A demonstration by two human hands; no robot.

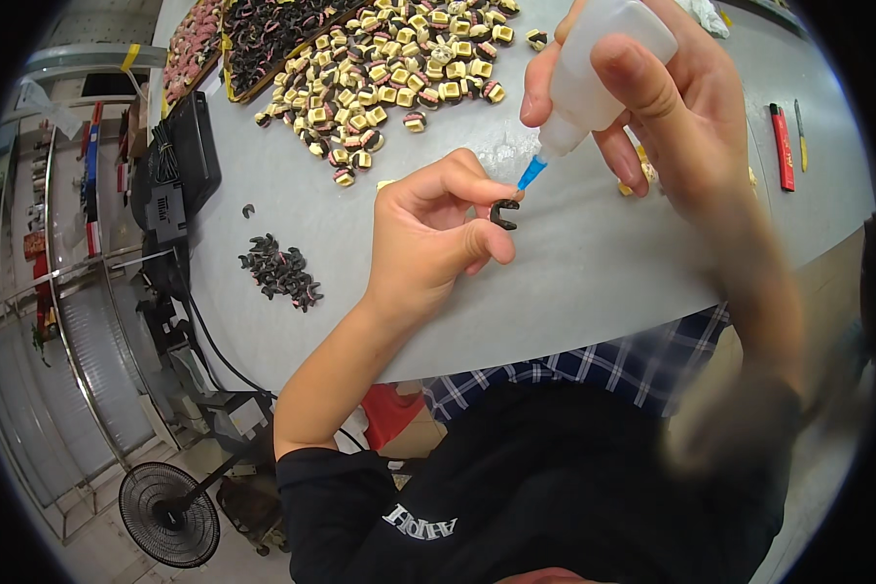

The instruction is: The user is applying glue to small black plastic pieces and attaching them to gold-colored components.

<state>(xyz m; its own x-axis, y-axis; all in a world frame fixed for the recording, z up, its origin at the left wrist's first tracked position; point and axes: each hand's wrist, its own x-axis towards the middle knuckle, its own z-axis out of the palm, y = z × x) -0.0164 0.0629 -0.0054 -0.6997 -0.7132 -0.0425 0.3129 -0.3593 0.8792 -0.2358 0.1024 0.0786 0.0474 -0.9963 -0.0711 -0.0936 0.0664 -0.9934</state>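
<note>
Black piece [502, 215] under a blue nozzle [531, 173]

Nearest: black shirt [535, 467], blue-and-white plaid cloth [594, 365] at the edge of the grey table [574, 292].

Left hand [428, 224] above the tabletop, thumb and index finger narrowed on the small C-shaped piece, its opening toward the right. Right hand [676, 107] higher up, fingers wrapped round a translucent white bottle [608, 58], tipped so the nozzle slants down to the left. Nozzle tip beside the left fingertips, just above the piece; contact cannot be told.

On the table, left of the left forearm: small heap of dark pieces [280, 273], some with pink; one loose dark piece [248, 210] just beyond it. To the right of the right hand, a red tool [782, 146] and a slim yellow-handled tool [801, 136], side by side, apart.

Farther across: broad spread of cream-and-dark pieces [389, 83], hollow squares on many. Behind and left of it, a mass of black and pink pieces [273, 39]; beyond that, pale pink pieces [195, 44].

Off the table, lower left: black fan [169, 514].
</note>
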